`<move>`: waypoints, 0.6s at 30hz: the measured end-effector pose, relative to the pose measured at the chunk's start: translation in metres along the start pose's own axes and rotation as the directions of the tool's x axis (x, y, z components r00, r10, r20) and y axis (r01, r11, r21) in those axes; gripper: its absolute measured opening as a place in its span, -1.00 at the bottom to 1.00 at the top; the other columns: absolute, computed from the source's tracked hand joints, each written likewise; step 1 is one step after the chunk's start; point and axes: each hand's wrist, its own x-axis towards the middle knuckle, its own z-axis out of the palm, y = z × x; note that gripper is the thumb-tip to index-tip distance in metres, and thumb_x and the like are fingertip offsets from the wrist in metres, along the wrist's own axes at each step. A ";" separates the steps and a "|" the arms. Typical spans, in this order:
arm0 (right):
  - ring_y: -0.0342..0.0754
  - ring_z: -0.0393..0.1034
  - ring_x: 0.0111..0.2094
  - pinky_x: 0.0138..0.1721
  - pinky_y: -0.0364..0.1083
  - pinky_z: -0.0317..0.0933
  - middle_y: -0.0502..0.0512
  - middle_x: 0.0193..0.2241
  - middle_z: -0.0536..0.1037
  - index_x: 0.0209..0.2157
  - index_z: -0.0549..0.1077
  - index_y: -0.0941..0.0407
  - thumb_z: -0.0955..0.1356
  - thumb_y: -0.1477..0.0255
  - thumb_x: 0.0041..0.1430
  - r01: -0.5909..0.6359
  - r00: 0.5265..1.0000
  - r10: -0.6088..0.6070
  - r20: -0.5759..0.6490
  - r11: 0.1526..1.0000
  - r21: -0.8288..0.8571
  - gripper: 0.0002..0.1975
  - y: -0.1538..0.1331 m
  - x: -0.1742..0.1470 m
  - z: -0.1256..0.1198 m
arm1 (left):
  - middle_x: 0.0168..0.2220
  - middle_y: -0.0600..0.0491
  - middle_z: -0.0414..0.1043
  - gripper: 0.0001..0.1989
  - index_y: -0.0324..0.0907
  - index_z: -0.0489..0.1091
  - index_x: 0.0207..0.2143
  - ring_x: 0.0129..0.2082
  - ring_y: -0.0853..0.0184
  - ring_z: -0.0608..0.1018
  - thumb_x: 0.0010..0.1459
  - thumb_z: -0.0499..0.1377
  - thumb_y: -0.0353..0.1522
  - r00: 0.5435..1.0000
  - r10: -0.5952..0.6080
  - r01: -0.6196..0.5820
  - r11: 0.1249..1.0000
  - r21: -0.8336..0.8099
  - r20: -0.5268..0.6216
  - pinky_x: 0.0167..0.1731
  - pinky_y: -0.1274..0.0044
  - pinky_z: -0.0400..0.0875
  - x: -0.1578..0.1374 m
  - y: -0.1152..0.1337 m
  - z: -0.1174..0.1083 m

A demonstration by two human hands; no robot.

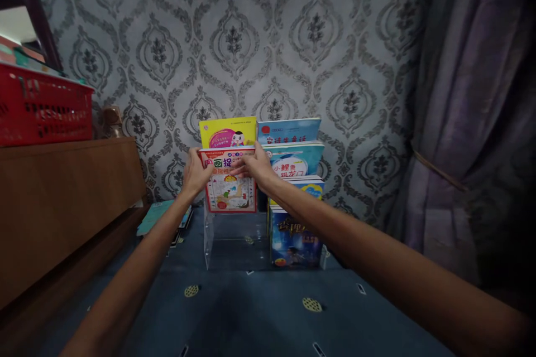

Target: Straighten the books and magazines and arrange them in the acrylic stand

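Observation:
A red-bordered picture book (230, 192) stands in the left column of a clear tiered book stand (237, 242). My left hand (196, 172) grips its upper left edge, and my right hand (256, 166) holds its upper right corner, thumb on top and fingers over the cover. Behind it rises a yellow book (228, 129). The right column holds a blue book (288, 129) at the back, a light-blue book (307, 159) before it, a partly hidden book with a yellow cloud (313, 191), and a dark-blue book (295, 242) at the front.
Several books (157, 217) lie flat to the left of the stand on the dark patterned cloth (247, 312). A brown wooden cabinet (71, 195) with a red basket (46, 106) on it borders the left. Patterned wallpaper is behind; a grey curtain (456, 111) hangs at right.

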 end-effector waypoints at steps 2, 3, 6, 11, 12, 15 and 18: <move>-0.15 0.51 -0.61 -0.64 -0.27 0.29 -0.04 -0.49 0.58 0.32 -0.12 0.10 0.17 0.66 0.15 0.012 1.000 -0.012 0.006 1.000 -0.005 -0.29 0.003 0.003 -0.002 | 0.17 -0.22 0.30 -0.41 -0.24 0.21 0.16 0.23 -0.03 0.29 0.04 0.19 -0.40 0.971 0.236 -0.233 0.929 0.288 0.024 0.27 0.18 0.06 0.006 0.023 -0.003; -0.14 0.52 -0.60 -0.62 -0.26 0.31 -0.02 -0.47 0.58 0.34 -0.15 0.11 0.18 0.64 0.15 0.019 1.000 -0.019 0.009 1.000 -0.011 -0.26 0.005 0.005 -0.003 | 0.18 -0.23 0.30 -0.42 -0.25 0.22 0.17 0.24 -0.05 0.28 0.07 0.18 -0.38 0.937 0.336 -0.346 0.856 0.383 0.095 0.28 0.16 0.02 0.010 0.035 -0.003; -0.08 0.53 -0.56 -0.57 -0.19 0.36 0.05 -0.44 0.59 0.38 -0.22 0.14 0.21 0.59 0.14 0.060 0.998 -0.059 0.019 0.996 -0.069 -0.18 0.011 0.005 -0.006 | 0.11 -0.24 0.38 -0.53 -0.27 0.31 0.12 0.19 -0.06 0.33 0.15 0.13 -0.36 0.827 0.418 -0.561 0.666 0.492 0.376 0.24 0.15 0.07 0.020 0.058 0.005; -0.03 0.55 -0.50 -0.48 -0.08 0.42 0.11 -0.34 0.61 0.42 -0.27 0.10 0.19 0.58 0.12 0.218 0.975 -0.199 0.095 0.935 -0.281 -0.12 0.029 -0.012 -0.018 | 0.03 -0.28 0.44 -0.62 -0.29 0.36 0.07 0.08 -0.07 0.42 0.23 0.05 -0.37 0.822 0.278 -0.545 0.638 0.545 0.497 0.10 0.15 0.24 0.030 0.063 0.020; -0.02 0.55 -0.48 -0.45 -0.06 0.44 0.12 -0.31 0.62 0.43 -0.27 0.10 0.19 0.57 0.12 0.235 0.971 -0.213 0.105 0.921 -0.312 -0.12 0.033 -0.016 -0.021 | 0.03 -0.27 0.44 -0.62 -0.28 0.36 0.07 0.09 -0.07 0.42 0.23 0.05 -0.37 0.827 0.279 -0.538 0.646 0.542 0.488 0.10 0.15 0.23 0.030 0.062 0.021; 0.01 0.56 -0.43 -0.36 0.00 0.46 0.20 -0.23 0.63 0.43 -0.27 0.13 0.21 0.55 0.13 0.234 0.972 -0.212 0.099 0.897 -0.375 -0.12 0.046 -0.025 -0.028 | 0.01 -0.24 0.46 -0.66 -0.26 0.36 0.04 0.08 -0.05 0.44 0.22 0.06 -0.39 0.826 0.293 -0.539 0.659 0.525 0.481 0.10 0.18 0.24 0.032 0.059 0.021; 0.02 0.54 -0.43 -0.39 0.00 0.45 0.24 -0.22 0.64 0.43 -0.25 0.16 0.22 0.53 0.13 0.193 0.981 -0.171 0.091 0.902 -0.386 -0.11 0.059 -0.027 -0.030 | -0.05 -0.22 0.50 -0.72 -0.26 0.39 -0.05 0.01 -0.01 0.48 0.23 0.04 -0.39 0.817 0.292 -0.550 0.654 0.520 0.497 0.06 0.23 0.28 0.034 0.057 0.019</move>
